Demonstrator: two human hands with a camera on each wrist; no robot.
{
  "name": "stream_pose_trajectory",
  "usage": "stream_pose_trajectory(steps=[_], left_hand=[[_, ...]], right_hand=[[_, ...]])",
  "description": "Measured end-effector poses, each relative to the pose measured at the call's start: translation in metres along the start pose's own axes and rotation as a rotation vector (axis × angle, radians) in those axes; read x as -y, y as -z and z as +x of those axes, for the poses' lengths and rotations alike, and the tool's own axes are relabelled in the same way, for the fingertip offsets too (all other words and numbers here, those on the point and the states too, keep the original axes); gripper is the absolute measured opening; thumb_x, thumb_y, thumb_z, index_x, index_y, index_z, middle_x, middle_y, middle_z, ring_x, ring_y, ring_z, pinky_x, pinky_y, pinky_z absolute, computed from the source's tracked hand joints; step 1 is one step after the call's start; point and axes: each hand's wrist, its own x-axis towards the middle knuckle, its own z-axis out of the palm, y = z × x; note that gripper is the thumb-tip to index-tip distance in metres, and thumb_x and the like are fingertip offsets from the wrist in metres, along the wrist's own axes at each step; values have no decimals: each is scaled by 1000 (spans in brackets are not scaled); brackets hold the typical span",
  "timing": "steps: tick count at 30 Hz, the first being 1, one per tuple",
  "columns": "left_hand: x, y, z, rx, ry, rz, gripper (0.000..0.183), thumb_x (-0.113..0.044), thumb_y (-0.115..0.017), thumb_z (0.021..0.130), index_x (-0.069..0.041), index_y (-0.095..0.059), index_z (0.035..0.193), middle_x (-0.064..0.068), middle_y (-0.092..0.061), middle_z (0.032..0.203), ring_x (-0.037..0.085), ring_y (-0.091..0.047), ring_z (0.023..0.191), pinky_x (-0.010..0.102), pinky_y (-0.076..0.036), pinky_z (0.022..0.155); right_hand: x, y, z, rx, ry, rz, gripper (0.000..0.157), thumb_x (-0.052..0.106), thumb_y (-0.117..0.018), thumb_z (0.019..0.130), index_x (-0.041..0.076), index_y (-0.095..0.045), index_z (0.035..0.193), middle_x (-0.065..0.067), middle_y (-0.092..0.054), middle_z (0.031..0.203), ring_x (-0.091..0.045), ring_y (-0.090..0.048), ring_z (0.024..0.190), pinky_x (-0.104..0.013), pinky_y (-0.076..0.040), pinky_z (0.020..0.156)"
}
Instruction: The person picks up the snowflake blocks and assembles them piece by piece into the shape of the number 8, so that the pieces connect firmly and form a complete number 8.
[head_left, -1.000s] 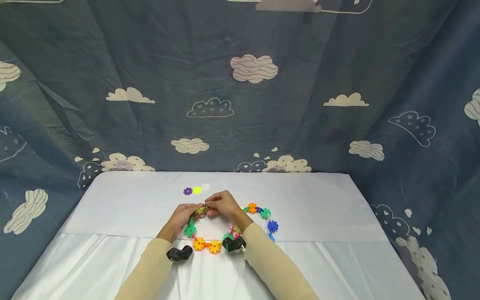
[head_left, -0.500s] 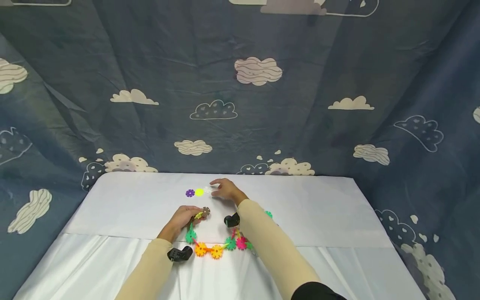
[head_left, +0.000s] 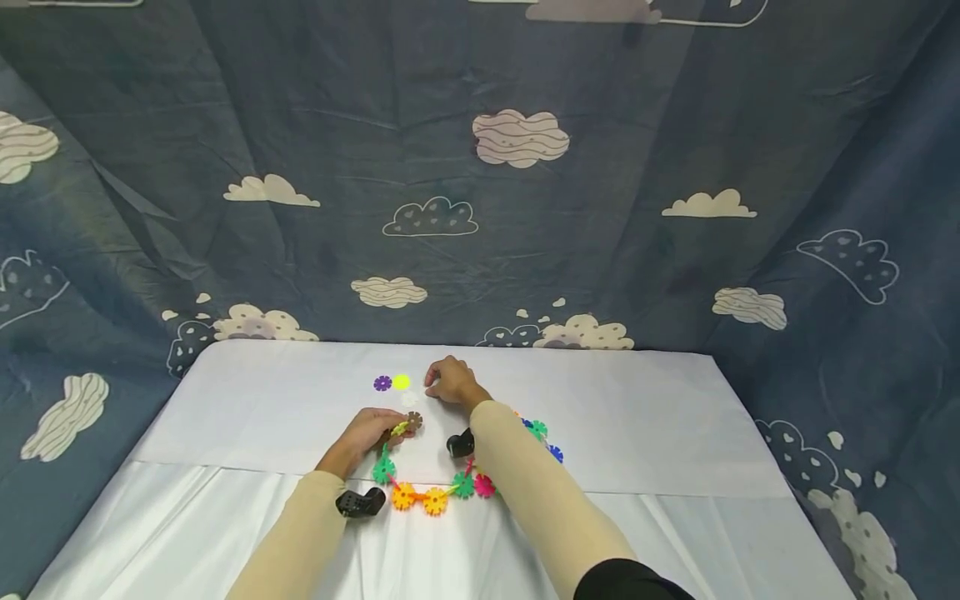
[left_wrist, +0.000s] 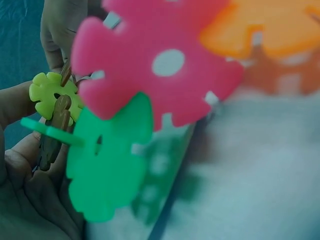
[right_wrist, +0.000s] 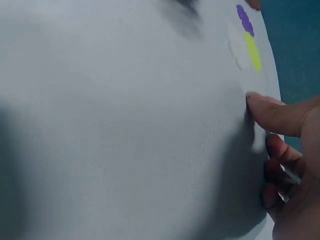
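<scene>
My left hand (head_left: 367, 433) holds one end of a chain of interlocking flower-shaped plastic discs, near a yellow-green disc (left_wrist: 46, 96) and brown discs (left_wrist: 51, 145). From there the chain runs through a green disc (left_wrist: 102, 167), a pink disc (left_wrist: 125, 65) and an orange disc (left_wrist: 272, 30), and curves across the cloth. My right hand (head_left: 452, 381) is low over the far part of the table, fingers bent, with nothing seen between them. Just left of it lie a white disc (right_wrist: 237, 47), a bright yellow disc (head_left: 401, 382) and a purple disc (head_left: 382, 383).
White cloth covers the table (head_left: 637, 425). My right forearm hides part of the chain; a blue disc (head_left: 556, 453) shows beyond the sleeve. A dark cloud-print curtain (head_left: 450, 275) hangs behind the table's far edge.
My right hand has left the brown disc at the chain's end and reached to the far loose discs. The white disc has shifted slightly nearer to me. My left hand keeps its hold.
</scene>
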Motion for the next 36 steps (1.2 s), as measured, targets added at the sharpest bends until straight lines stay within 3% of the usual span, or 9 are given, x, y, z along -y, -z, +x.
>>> stream_pose_trajectory(steps=[3, 6, 10, 15, 21, 24, 30, 36], left_hand=[[0, 0, 0, 5, 2, -6, 26, -13, -59, 94, 7, -68, 107, 8, -72, 84, 4, -57, 59, 18, -44, 54], [-1, 1, -1, 5, -8, 1, 26, -14, -59, 94, 7, -68, 107, 8, -72, 85, 4, -56, 58, 17, -43, 54], [-1, 0, 0, 0, -18, 11, 27, -15, -60, 94, 6, -69, 108, 9, -73, 89, 4, -56, 61, 18, -43, 56], [-2, -3, -1, -1, -10, 10, 27, -16, -61, 94, 5, -69, 108, 10, -73, 93, 5, -59, 64, 18, -46, 59], [0, -2, -1, -13, -16, 4, 26, -14, -59, 94, 6, -68, 108, 11, -73, 93, 6, -59, 65, 18, -47, 59], [1, -3, -1, -9, -17, -9, 27, -12, -58, 95, 8, -67, 110, 11, -72, 93, 6, -61, 68, 17, -49, 60], [-2, -3, -4, 2, 1, -3, 29, -14, -56, 97, 8, -65, 113, 11, -72, 94, 5, -61, 69, 17, -49, 61], [-3, 0, -6, 11, 13, -6, 30, -13, -55, 98, 10, -63, 116, 11, -72, 94, 5, -61, 68, 16, -50, 61]], right_hand=[[1, 0, -1, 8, 59, 64, 15, 12, -77, 81, 15, -66, 91, -1, -59, 93, -18, -52, 90, -36, -44, 86], [3, 0, -1, 60, 152, 109, 24, 11, -77, 81, 13, -68, 103, -5, -60, 99, -20, -54, 95, -34, -45, 88], [3, -3, -2, 114, 209, 56, 30, 19, -80, 80, 19, -73, 109, -4, -62, 108, -19, -55, 105, -35, -44, 95], [3, -6, -2, 97, 179, 9, 23, 20, -82, 77, 18, -70, 97, 0, -58, 100, -18, -52, 100, -38, -40, 95], [4, -6, -5, 96, 217, 229, 19, 4, -80, 77, 9, -63, 83, 4, -56, 74, -10, -50, 72, -22, -42, 71], [1, -3, -12, 101, 197, 332, 17, 0, -78, 76, 7, -63, 80, 5, -52, 66, -6, -47, 61, -18, -40, 59], [-6, 15, -39, 45, 91, 508, 15, -4, -76, 76, 2, -62, 76, 0, -61, 62, -9, -56, 54, -20, -46, 52], [-10, 16, -71, 15, 102, 491, 19, -5, -76, 76, 2, -59, 69, -5, -66, 63, -9, -58, 54, -20, -49, 52]])
